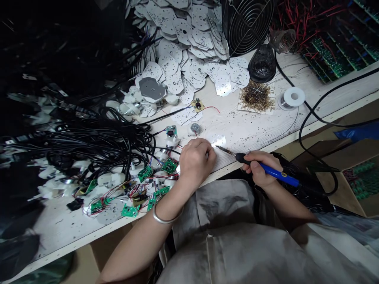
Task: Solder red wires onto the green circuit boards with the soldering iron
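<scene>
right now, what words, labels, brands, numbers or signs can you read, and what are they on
None can be read.
Blue iron: yellow mark, too small.
White plates: fine dark marks, too small.
Green boards: pale marks, too small and blurred.

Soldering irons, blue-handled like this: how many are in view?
1: the soldering iron in the grip of the right hand, its tip pointing toward the left hand. Others could be hidden in the dark left part of the picture.
</scene>
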`<state>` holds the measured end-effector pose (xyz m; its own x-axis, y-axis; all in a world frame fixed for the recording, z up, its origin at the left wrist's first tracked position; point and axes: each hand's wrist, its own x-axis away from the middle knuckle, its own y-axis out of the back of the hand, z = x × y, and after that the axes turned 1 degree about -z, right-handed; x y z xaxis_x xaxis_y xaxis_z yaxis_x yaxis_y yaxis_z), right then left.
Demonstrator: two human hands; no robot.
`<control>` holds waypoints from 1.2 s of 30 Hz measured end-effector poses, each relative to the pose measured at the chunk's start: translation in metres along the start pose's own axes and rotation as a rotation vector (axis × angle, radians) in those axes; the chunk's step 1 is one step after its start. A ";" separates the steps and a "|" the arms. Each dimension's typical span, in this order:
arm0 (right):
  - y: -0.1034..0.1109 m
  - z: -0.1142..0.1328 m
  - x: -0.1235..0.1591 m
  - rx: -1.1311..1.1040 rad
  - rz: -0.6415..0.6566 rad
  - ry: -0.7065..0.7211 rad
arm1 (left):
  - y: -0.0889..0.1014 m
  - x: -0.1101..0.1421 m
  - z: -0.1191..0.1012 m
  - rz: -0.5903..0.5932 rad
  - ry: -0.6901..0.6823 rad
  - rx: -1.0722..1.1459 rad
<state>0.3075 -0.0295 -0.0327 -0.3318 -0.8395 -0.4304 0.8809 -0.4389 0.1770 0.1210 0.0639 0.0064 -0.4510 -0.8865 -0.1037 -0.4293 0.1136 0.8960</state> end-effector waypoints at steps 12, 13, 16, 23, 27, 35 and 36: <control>-0.001 0.011 -0.009 0.029 0.061 -0.034 | -0.001 0.000 -0.001 0.000 -0.033 -0.085; -0.001 0.012 -0.010 0.029 0.064 -0.025 | -0.001 0.000 -0.001 0.003 -0.034 -0.089; 0.000 0.012 -0.012 0.036 0.081 -0.005 | -0.001 -0.001 -0.001 0.010 -0.030 -0.104; -0.001 0.007 -0.004 0.006 -0.002 -0.101 | 0.000 -0.001 -0.001 0.050 -0.008 -0.108; -0.006 0.003 0.001 -0.029 -0.100 -0.154 | 0.000 -0.002 -0.001 0.065 0.005 -0.099; -0.013 -0.003 0.008 -0.077 -0.193 -0.174 | 0.001 -0.003 -0.005 0.083 0.013 -0.137; -0.014 -0.003 0.008 -0.097 -0.205 -0.175 | 0.002 -0.003 -0.006 0.097 0.021 -0.151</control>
<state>0.2936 -0.0293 -0.0411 -0.5519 -0.7828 -0.2875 0.8149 -0.5794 0.0132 0.1266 0.0641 0.0110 -0.4674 -0.8840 -0.0063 -0.2617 0.1315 0.9562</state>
